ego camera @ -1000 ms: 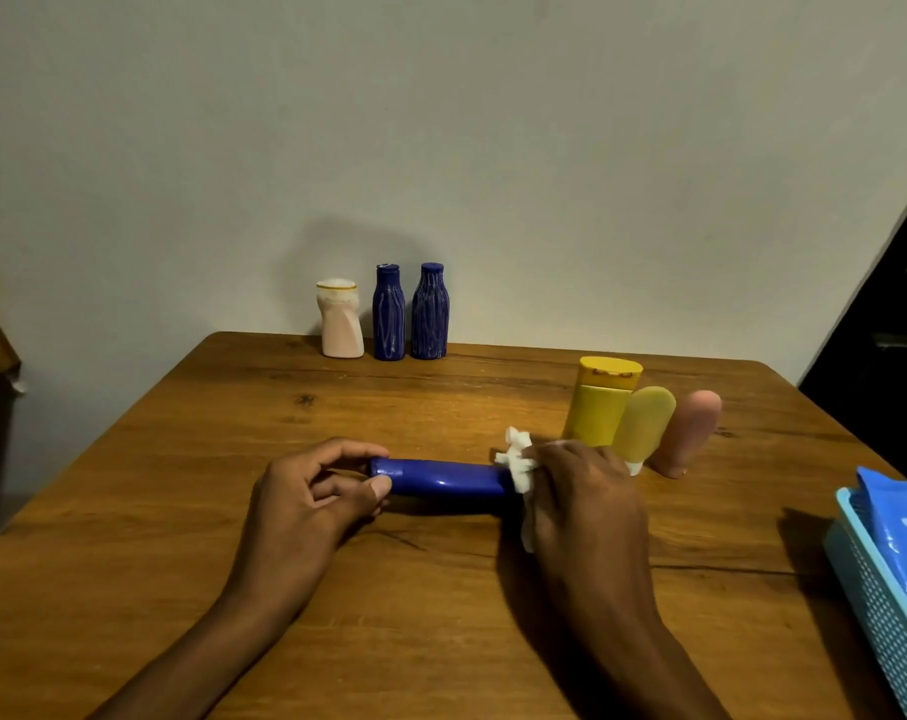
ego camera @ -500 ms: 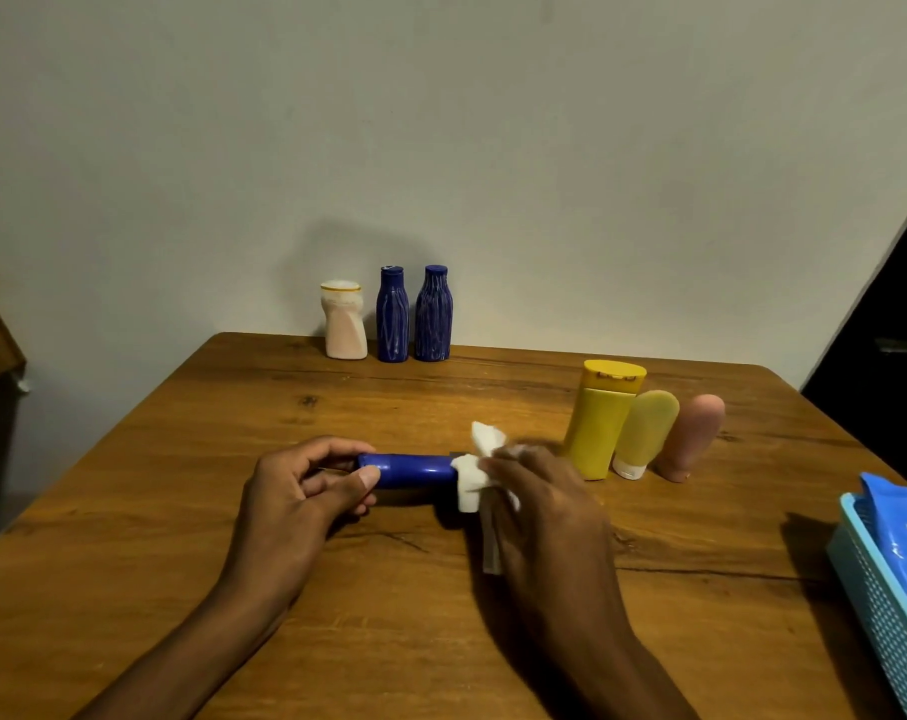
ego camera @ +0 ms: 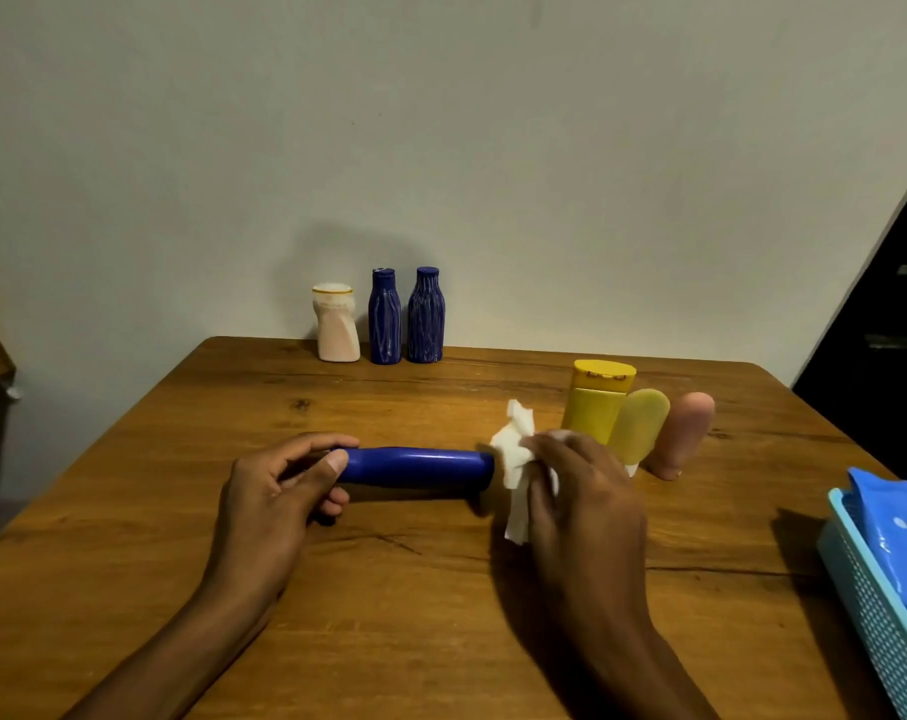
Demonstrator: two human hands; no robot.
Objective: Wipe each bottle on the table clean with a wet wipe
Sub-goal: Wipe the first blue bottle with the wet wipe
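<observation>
In the head view, your left hand [ego camera: 280, 483] holds the cap end of the dark blue bottle [ego camera: 415, 466], which lies level just above the desk [ego camera: 441, 605]. The grip there is narrow, with the thumb and fingers curled round the end. Your right hand [ego camera: 578, 491] pinches the crumpled wet wipe [ego camera: 514, 462] against the other end of the bottle, at its flat base.

Behind, near the wall, stand a cream bottle [ego camera: 337, 324] and two ribbed blue bottles [ego camera: 404, 317]. To the right stand a yellow bottle [ego camera: 594, 402], a pale yellow tube [ego camera: 641, 426] and a pink tube [ego camera: 685, 431], close together. A light blue basket [ego camera: 877, 605] is at the right edge.

I think the risk is here: your right hand works just beside the pale yellow tube. A wide stroke could push it over, and it may take the pink one down too. Also, the grip on the bottle is only at one end, so a strong push from the wipe may turn or slip it.
</observation>
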